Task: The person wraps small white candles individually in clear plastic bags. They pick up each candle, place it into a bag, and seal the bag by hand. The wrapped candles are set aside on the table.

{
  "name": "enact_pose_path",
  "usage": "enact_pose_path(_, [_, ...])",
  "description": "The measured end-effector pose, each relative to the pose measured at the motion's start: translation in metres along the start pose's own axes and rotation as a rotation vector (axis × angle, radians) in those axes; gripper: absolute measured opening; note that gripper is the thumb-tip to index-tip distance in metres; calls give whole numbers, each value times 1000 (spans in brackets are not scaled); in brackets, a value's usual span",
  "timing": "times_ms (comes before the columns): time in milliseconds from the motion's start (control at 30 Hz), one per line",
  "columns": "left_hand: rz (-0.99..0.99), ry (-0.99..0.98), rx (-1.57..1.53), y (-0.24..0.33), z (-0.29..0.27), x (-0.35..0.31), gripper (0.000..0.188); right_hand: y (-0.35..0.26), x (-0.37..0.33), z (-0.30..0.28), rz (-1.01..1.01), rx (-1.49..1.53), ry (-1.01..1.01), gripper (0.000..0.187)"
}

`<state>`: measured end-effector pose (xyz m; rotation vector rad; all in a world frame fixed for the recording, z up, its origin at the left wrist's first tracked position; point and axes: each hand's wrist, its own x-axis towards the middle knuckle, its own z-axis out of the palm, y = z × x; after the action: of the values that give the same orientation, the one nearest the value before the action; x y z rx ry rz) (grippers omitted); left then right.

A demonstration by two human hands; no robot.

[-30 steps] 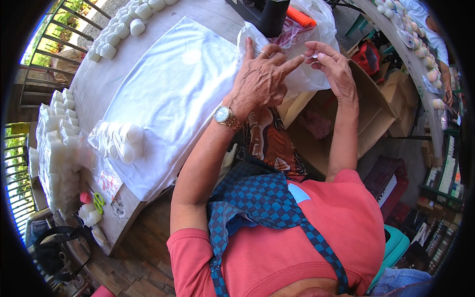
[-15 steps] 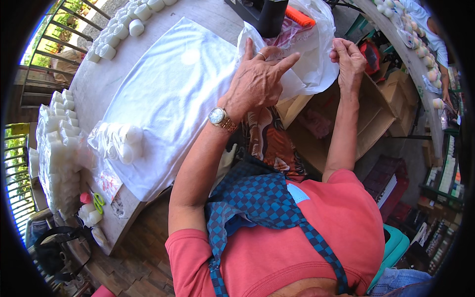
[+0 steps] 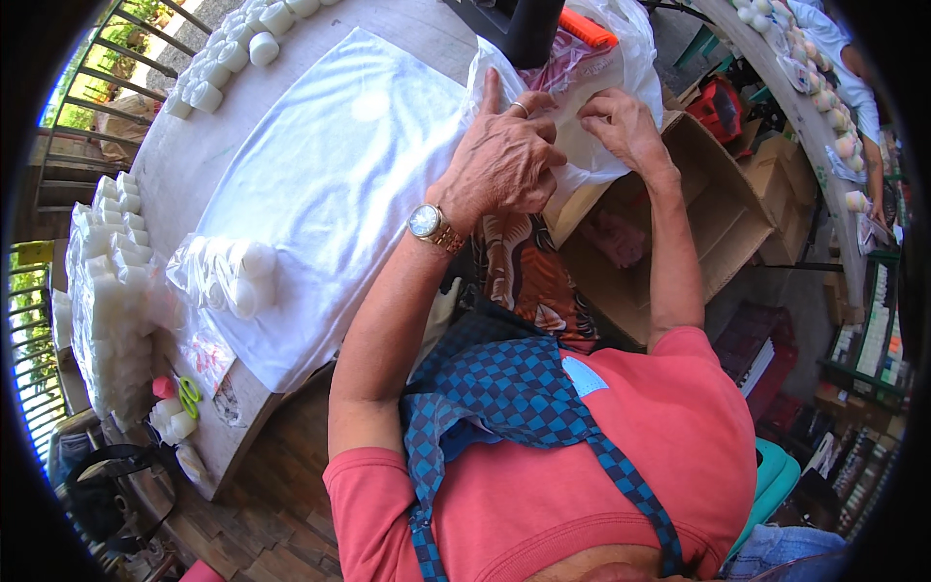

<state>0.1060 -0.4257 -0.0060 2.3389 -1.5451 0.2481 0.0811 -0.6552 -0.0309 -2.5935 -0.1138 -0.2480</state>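
Note:
My left hand [image 3: 506, 155], with a ring and a gold wristwatch [image 3: 427, 223], is at the near left rim of a white plastic bag [image 3: 621, 73]. Its fingers are bent over the rim, the thumb pointing away from me; their undersides are hidden. Above the bag's mouth, my right hand [image 3: 628, 131] has its fingertips pressed together, and whatever is between them is too small to make out. Pink plastic and an orange-red object [image 3: 588, 29] show at the bag's far side. A black angular stand [image 3: 519, 29] rises beside the bag.
A white cloth [image 3: 339, 165] covers part of the table, with wrapped white cups [image 3: 233, 276] on it. Cup stacks [image 3: 112, 301] and green scissors [image 3: 189, 398] lie left. An open cardboard box [image 3: 713, 204] stands below the bag. Another person's arm [image 3: 873, 175] shows far right.
My right hand has moved left from the bag's right edge to over its mouth. The fingers of my left hand, spread before, are now more bent.

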Motion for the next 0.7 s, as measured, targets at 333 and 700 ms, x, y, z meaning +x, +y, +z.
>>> enact_pose_path(333, [-63,57,-68,6,1,4,43,1,-15,4,80,-76,-20,15])
enact_pose_path(700, [2,303,225,3,9,65,21,-20,-39,-3,84,224,272,16])
